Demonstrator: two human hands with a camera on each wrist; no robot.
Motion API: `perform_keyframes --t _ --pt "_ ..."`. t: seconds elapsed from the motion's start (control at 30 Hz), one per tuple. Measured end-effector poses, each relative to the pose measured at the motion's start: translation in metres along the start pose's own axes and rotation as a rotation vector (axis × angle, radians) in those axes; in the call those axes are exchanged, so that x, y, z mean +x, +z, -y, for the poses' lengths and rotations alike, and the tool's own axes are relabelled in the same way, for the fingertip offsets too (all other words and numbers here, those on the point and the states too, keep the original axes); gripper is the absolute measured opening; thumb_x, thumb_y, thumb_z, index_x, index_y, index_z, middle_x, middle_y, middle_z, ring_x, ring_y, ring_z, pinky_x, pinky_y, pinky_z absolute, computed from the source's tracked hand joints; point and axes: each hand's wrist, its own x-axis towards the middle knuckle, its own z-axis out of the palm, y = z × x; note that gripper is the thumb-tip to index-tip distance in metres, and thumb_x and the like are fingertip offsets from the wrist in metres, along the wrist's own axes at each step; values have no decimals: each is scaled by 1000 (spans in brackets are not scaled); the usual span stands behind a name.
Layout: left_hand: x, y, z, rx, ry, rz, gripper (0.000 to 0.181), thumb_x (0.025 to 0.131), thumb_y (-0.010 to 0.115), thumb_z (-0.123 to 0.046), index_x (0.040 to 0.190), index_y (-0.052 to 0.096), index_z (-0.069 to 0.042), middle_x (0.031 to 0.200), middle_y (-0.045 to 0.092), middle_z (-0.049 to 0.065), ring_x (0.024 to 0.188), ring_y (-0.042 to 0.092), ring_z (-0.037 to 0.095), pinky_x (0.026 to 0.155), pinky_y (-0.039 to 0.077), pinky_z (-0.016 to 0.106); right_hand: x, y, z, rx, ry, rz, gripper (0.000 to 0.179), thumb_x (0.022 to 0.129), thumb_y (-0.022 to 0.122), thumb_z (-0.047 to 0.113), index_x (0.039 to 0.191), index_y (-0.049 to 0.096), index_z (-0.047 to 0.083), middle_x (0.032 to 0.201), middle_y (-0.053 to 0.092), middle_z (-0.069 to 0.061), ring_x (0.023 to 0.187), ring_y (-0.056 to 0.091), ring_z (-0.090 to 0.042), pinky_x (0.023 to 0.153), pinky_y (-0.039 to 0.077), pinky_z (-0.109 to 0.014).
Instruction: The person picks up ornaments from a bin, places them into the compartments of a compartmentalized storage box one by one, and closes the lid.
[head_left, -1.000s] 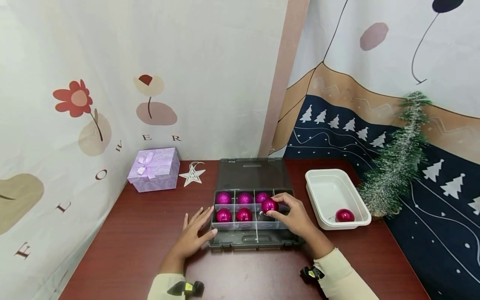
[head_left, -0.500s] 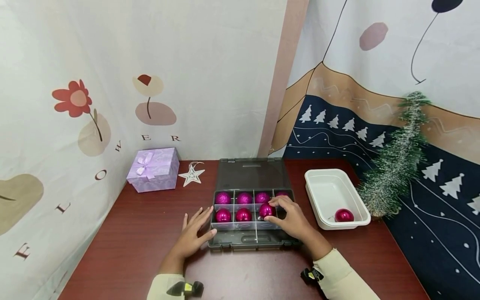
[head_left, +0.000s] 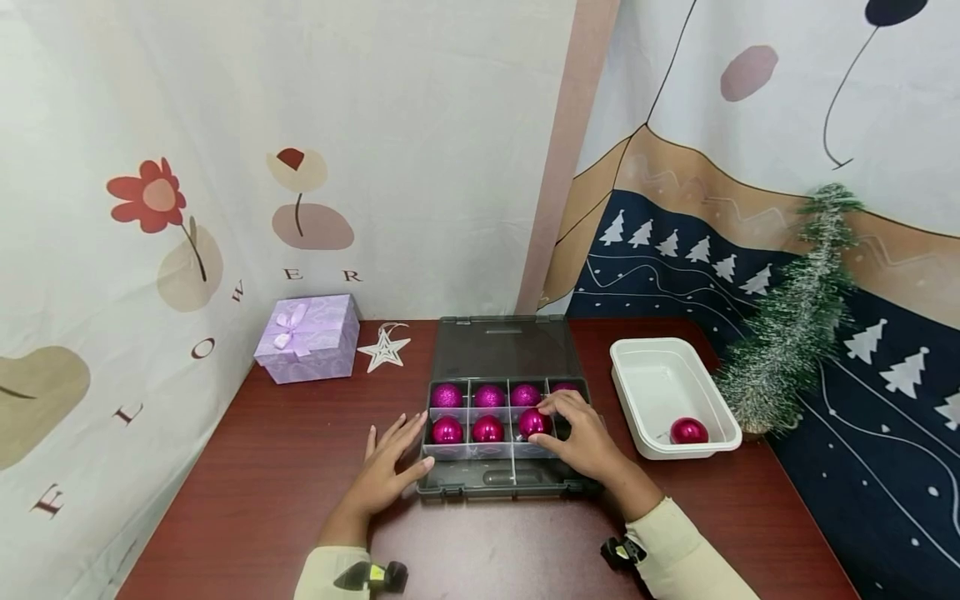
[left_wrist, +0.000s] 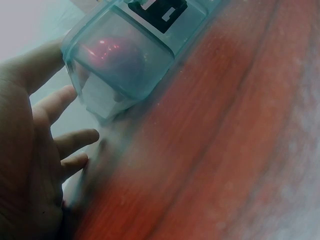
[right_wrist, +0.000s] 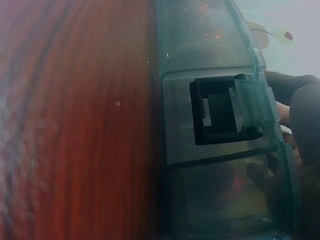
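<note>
A smoky clear compartment box (head_left: pixel 468 481) lies with its lid (head_left: pixel 510 348) folded back. Glittery magenta baubles fill its back row; two shiny baubles, one of them the left bauble (head_left: pixel 447 431), sit in the row in front. My right hand (head_left: pixel 585 433) pinches another shiny bauble (head_left: pixel 533 422) between thumb and fingers, down in the third compartment of that row. My left hand (head_left: pixel 390 467) has its fingers spread along the box's left edge, fingertips touching it; the left wrist view shows these fingers (left_wrist: pixel 75 142) extended beside the box wall. In the right wrist view the box's latch (right_wrist: pixel 220 110) blocks most of the hand.
To the right stands a white tray (head_left: pixel 652 375) with one shiny bauble (head_left: pixel 688 431) in it. A small frosted tree (head_left: pixel 795 333) is behind it. A lilac gift box (head_left: pixel 309 342) and a white star ornament (head_left: pixel 385 350) are at the back left.
My right hand has lowered its bauble slightly left and down into the third compartment, uncovering the glittery bauble at the back right. The left hand stays where it was.
</note>
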Motion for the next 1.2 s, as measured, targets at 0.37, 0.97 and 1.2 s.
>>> perform_keyframes --t 0.37,0.97,1.2 --pt "0 1 2 19 6 -6 76 100 73 -38 167 47 -15 169 50 20 158 38 55 121 -2 90 -1 0 1 -31 11 51 33 85 95 19 111 77 9 125 76 -11 130 61 -35 108 45 -69" --pt "0 0 1 12 4 -7 76 100 73 -38 167 47 -15 169 50 20 159 37 56 121 -2 90 -4 -13 0 -48 -20 -8 26 85 94 12 105 80 5 123 75 -14 129 60 -37 106 46 -71" --pt "1 1 0 19 0 -8 76 99 74 -39 167 47 -15 169 50 19 159 38 55 122 -2 89 -8 -32 -5 -96 -41 -80 28 82 95 8 105 80 2 122 74 -14 127 61 -36 105 52 -60"
